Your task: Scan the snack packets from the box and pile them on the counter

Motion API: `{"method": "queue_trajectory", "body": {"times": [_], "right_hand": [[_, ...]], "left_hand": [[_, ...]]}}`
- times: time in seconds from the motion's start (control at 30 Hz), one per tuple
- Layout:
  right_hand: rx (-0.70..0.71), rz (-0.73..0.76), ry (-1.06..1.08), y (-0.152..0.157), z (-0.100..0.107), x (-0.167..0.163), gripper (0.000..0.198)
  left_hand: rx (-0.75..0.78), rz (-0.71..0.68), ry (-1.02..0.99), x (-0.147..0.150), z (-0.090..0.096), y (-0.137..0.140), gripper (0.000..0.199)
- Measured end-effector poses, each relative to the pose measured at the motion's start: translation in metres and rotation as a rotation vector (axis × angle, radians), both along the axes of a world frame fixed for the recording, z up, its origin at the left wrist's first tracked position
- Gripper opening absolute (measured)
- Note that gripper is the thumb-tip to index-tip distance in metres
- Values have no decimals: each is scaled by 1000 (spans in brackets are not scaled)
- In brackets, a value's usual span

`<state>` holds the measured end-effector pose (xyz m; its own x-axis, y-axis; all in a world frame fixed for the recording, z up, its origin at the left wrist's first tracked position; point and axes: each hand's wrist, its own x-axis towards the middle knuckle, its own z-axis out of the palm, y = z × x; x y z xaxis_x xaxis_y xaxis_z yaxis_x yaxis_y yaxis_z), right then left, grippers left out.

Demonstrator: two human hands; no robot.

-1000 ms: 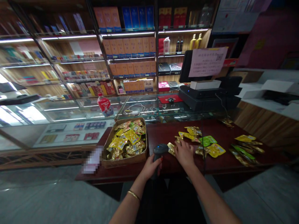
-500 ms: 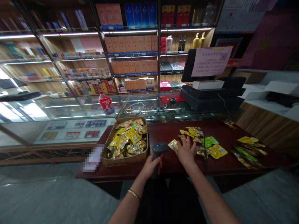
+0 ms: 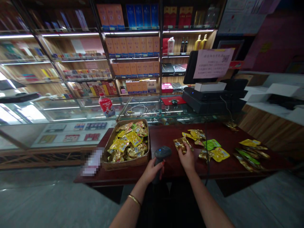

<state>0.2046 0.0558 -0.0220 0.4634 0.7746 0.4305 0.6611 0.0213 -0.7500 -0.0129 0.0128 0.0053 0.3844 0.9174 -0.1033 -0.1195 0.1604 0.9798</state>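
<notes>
My left hand [image 3: 153, 171] is wrapped round the handle of a dark barcode scanner [image 3: 162, 152], whose head points right. In my right hand [image 3: 187, 158] is a gold snack packet [image 3: 180, 144], gripped at its near right edge just above the table. Right of that hand lie loose packets: a green packet [image 3: 211, 144], a yellow packet [image 3: 220, 154] and several gold ones. To the left of the scanner sits an open cardboard box [image 3: 128, 163] full of gold, yellow and green packets. Another group of packets [image 3: 252, 153] is spread at the right end of the table.
The dark red table [image 3: 163, 133] adjoins a glass display counter [image 3: 152, 118]. On the counter stand a red-labelled bottle [image 3: 106, 105], a mouse [image 3: 174, 102] on a red mat and a monitor [image 3: 191, 68]. A thin cable [image 3: 206, 167] hangs over the table's front edge.
My right hand has drawn back slightly from the loose packets and closed on a gold packet, which now shows raised at its fingertips. My left hand keeps the scanner in nearly the same place.
</notes>
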Motion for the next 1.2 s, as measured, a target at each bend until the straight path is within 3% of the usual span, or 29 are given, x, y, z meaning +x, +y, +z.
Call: {"method": "queue_trajectory", "body": {"times": [0.5, 0.77, 0.87, 0.97, 1.2], "right_hand": [[-89, -37, 137, -1, 1, -1, 53], [-77, 27, 283, -2, 8, 5, 49], [-88, 90, 370, 8, 24, 7, 40], [-103, 254, 468, 34, 51, -11, 34], [-275, 661, 605, 132, 118, -138, 34]], "left_hand": [[7, -3, -19, -1, 5, -3, 54], [-13, 39, -15, 4, -1, 1, 60], [-58, 72, -30, 7, -2, 4, 66], [-81, 96, -50, 8, 0, 5, 67], [-93, 109, -88, 5, 1, 6, 70]]}}
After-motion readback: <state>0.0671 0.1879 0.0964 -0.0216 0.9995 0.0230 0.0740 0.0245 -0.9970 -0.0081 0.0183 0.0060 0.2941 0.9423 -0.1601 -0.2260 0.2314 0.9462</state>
